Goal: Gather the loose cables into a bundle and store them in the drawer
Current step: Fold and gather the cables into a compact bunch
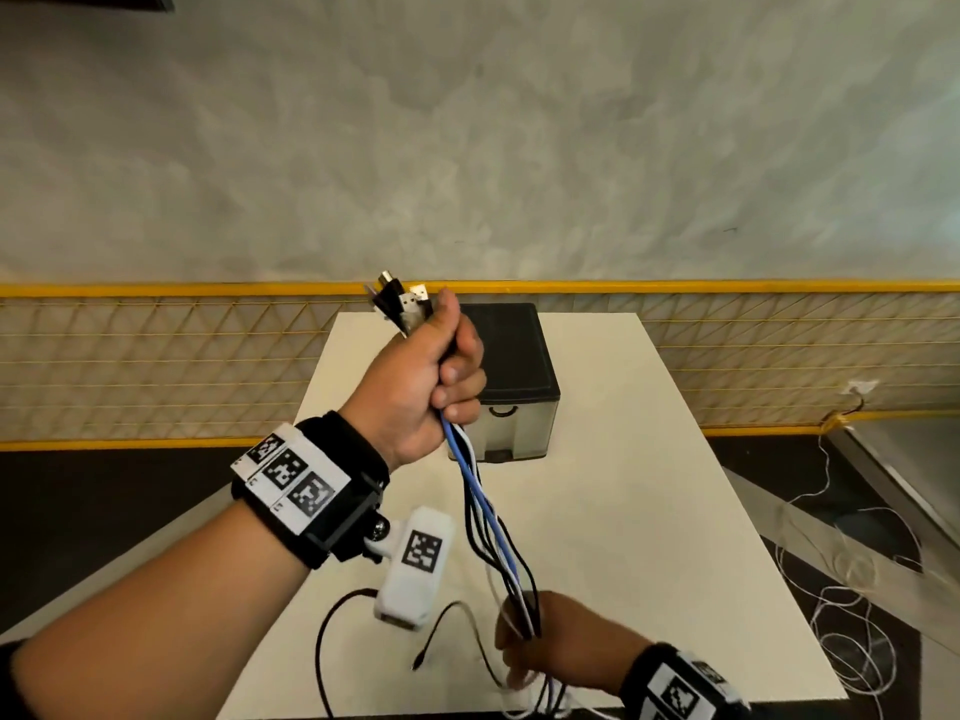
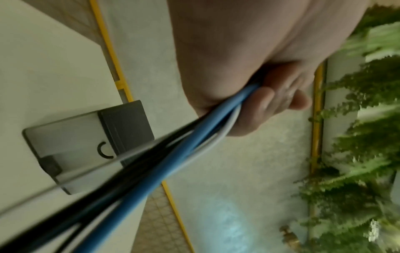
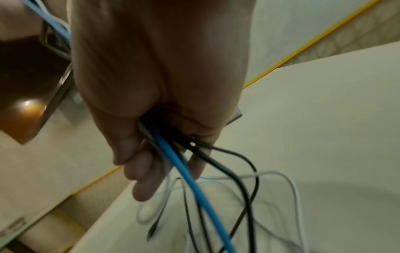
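A bundle of blue, black and white cables [image 1: 480, 501] hangs taut between my two hands above the white table [image 1: 649, 485]. My left hand [image 1: 441, 376] is raised and grips the bundle [image 2: 173, 154] just below the plug ends [image 1: 405, 304], which stick out above the fist [image 2: 249, 111]. Lower down, near the table's front edge, my right hand [image 1: 550, 641] grips the same cables [image 3: 179, 164], fingers curled round them [image 3: 151, 119]. Their loose tails trail onto the table. Behind my left hand stands the small drawer unit [image 1: 514, 428] with a black top, its drawer closed [image 2: 71, 140].
A black cable tail [image 1: 332, 631] loops over the table's front left. Thin white cords [image 1: 841, 615] lie on the dark floor to the right. A yellow mesh fence [image 1: 156, 356] runs behind the table, with a grey wall above it.
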